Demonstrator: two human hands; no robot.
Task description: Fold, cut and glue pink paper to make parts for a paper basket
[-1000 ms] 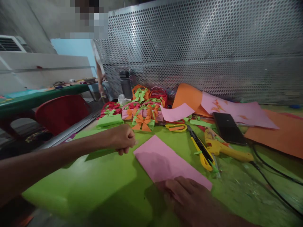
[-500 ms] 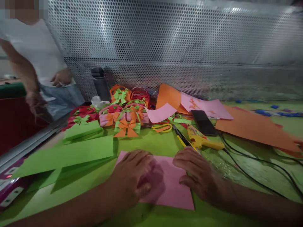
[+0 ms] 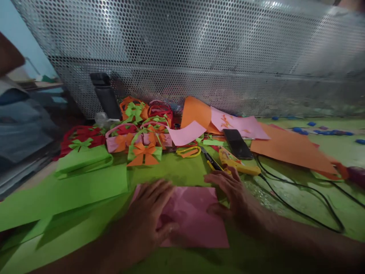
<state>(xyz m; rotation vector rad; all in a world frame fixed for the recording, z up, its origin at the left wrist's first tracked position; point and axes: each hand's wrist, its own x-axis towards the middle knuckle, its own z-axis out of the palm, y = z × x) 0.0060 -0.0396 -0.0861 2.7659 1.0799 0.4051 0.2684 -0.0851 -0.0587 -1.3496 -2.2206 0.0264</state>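
Observation:
A pink sheet of paper (image 3: pixel 194 217) lies flat on the green table in front of me. My left hand (image 3: pixel 151 213) rests over its left side, fingers stretched out and thumb apart. At its right edge is my right hand (image 3: pixel 230 198), fingers spread, the thumb over the paper. Just beyond the right fingertips lie scissors with yellow handles (image 3: pixel 189 152), a cutter knife (image 3: pixel 211 159) and a yellow glue gun (image 3: pixel 239 166). Larger green paper (image 3: pixel 85 190) lies left of my left hand, with a folded green piece (image 3: pixel 84 160) behind it.
Several small paper baskets with bows (image 3: pixel 145 154) stand at the back left, near a dark bottle (image 3: pixel 105 97). A phone (image 3: pixel 237 144), orange sheets (image 3: pixel 291 148) and a black cable (image 3: pixel 302 186) occupy the right. A perforated metal panel (image 3: pixel 185 49) rises behind. Someone's clothing (image 3: pixel 23 125) shows at far left.
The pink paper has turned to lie nearly square to me. My left hand, at first a closed fist beside it, has opened onto it; my right hand has shifted to its right edge. The view swung right.

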